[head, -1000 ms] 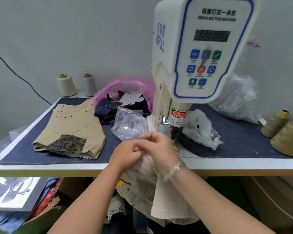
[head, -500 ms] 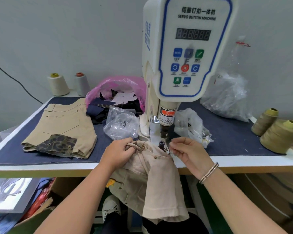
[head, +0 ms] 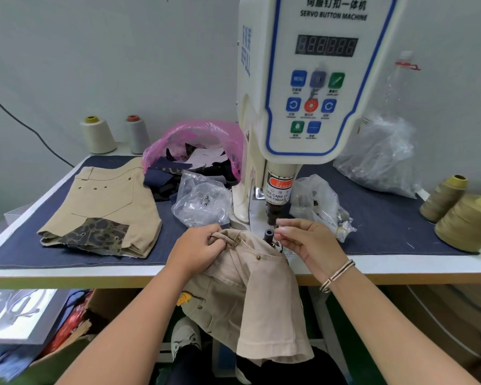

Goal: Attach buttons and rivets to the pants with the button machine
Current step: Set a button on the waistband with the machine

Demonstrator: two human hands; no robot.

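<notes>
A white servo button machine stands on the table, its dark punch above a black lower die. Small beige pants hang over the table's front edge, their waistband up at the die. My left hand grips the waistband at a belt loop, left of the die. Just right of the die, under the punch, my right hand has thumb and fingertips pinched together; what they pinch is too small to see. A brass rivet shows on the pants' pocket.
Folded beige pants with a leopard patch lie at the left on the blue table cover. Clear bags of hardware, a pink bag of scraps and thread cones stand around the machine. Boxes and cloth sit below.
My hands, clasped together over the pants a second ago, have parted. The left keeps the waistband by the die; the right has moved to the die's right side.
</notes>
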